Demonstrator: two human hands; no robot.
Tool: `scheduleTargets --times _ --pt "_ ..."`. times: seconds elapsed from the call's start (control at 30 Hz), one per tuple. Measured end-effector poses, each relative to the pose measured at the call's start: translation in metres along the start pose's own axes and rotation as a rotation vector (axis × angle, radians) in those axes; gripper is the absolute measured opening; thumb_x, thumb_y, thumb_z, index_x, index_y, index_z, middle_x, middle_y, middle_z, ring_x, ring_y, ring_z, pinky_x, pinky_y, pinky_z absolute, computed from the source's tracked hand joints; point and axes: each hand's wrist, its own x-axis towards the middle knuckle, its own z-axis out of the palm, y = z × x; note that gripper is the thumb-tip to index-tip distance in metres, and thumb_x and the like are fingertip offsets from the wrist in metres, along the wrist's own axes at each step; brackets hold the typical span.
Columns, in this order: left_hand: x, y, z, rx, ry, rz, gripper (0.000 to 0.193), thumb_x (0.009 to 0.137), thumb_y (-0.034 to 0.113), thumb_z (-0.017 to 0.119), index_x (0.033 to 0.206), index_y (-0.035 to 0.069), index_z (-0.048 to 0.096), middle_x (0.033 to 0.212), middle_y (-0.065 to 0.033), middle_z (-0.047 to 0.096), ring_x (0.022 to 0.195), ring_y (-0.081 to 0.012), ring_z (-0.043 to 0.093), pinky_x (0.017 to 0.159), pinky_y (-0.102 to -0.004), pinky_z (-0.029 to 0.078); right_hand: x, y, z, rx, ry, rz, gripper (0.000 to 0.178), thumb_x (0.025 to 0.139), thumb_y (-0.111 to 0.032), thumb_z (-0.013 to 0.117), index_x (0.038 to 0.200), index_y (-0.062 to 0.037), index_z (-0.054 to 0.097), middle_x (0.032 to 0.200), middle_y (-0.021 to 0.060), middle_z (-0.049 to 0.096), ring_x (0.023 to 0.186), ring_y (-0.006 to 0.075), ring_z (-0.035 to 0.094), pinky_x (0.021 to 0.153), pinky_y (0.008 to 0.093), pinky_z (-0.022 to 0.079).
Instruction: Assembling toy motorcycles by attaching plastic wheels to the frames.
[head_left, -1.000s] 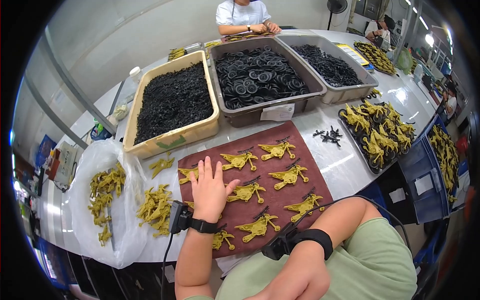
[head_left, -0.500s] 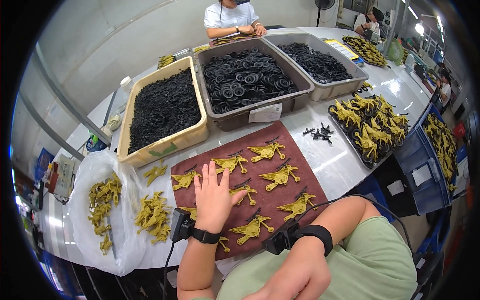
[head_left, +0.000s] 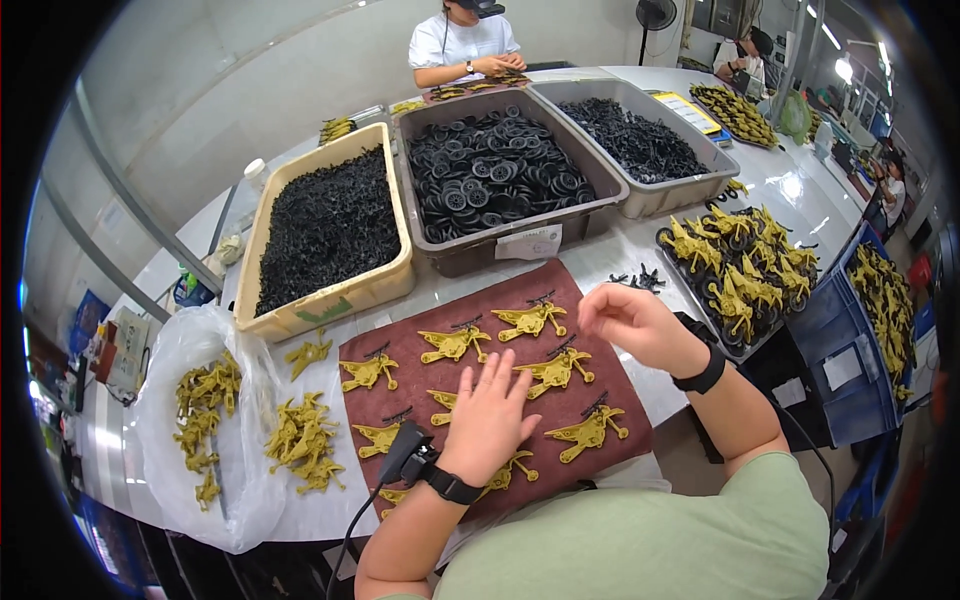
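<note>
The left hand (head_left: pixel 490 430) spreads its fingers over yellow frames (head_left: pixel 585 433) on the maroon cloth (head_left: pixel 415 385), where a brushing palm might knock their black bars (head_left: pixel 595 403) askew; the right hand (head_left: pixel 645 325) curls, whether gripping anything I cannot tell. The cream bin (head_left: pixel 345 305) holds small black parts (head_left: pixel 330 225), the brown bin (head_left: pixel 460 262) black wheels (head_left: pixel 480 175)

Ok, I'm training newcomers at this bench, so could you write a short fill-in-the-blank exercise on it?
The middle bin holds black ____.
The clear bag lies to the ____ of the maroon mat bearing yellow parts.
The person's ____ hand is nearer the blue crate.

Missing words: wheels; left; right.
</note>
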Motion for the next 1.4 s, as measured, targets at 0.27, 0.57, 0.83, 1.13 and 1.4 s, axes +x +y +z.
scheduleTargets --times 0.27,0.57,0.83,1.13,1.4 --pt "0.014 0.01 0.009 -0.006 -0.146 0.082 0.055 0.086 0.038 0.059 0.133 0.01 0.048 0.142 -0.0168 0.038 0.132 -0.031 0.036 0.106 -0.0513 0.03 -0.01 0.061 -0.029 -0.588 0.005 -0.021 0.013 0.079 -0.003 0.055 0.088 -0.0055 0.063 0.085 0.0122 0.061 0.08 0.0253 0.059 0.072 0.0333 0.048" --pt "0.018 -0.007 -0.017 -0.015 -0.062 0.061 0.052 0.086 0.036 0.061 0.129 0.01 0.051 0.14 -0.0196 0.039 0.131 -0.0352 0.037 0.106 -0.0512 0.029 0.008 0.07 -0.052 -0.621 0.239 -0.027 0.012 0.081 -0.003 0.054 0.09 -0.002 0.062 0.086 0.0148 0.063 0.08 0.0294 0.062 0.072 0.035 0.049" --pt "0.008 -0.023 -0.032 0.004 0.001 -0.017 0.046 0.081 0.032 0.067 0.121 0.012 0.058 0.137 -0.0223 0.041 0.128 -0.039 0.039 0.104 -0.0521 0.032 0.13 0.065 -0.126 -0.672 0.53 -0.206 0.019 0.079 -0.009 0.061 0.097 -0.002 0.06 0.087 0.0141 0.062 0.078 0.0261 0.061 0.072 0.0348 0.05" --pt "-0.009 -0.021 -0.041 -0.045 0.078 -0.013 0.037 0.079 0.028 0.068 0.112 0.011 0.064 0.134 -0.0231 0.044 0.125 -0.0399 0.042 0.098 -0.0472 0.039 0.265 0.085 -0.076 -1.133 0.017 0.115 0.076 0.072 -0.025 0.072 0.139 -0.0367 0.036 0.149 0.0088 0.025 0.132 0.0405 0.03 0.101 0.0594 0.034" --pt "-0.017 -0.031 -0.043 -0.03 0.101 -0.063 0.036 0.079 0.027 0.068 0.111 0.011 0.065 0.132 -0.0239 0.045 0.122 -0.0398 0.045 0.093 -0.0453 0.043 0.273 0.08 -0.052 -1.187 0.014 0.391 0.098 0.053 -0.048 0.087 0.136 -0.0326 0.036 0.138 0.0147 0.034 0.126 0.0449 0.036 0.097 0.0588 0.039"
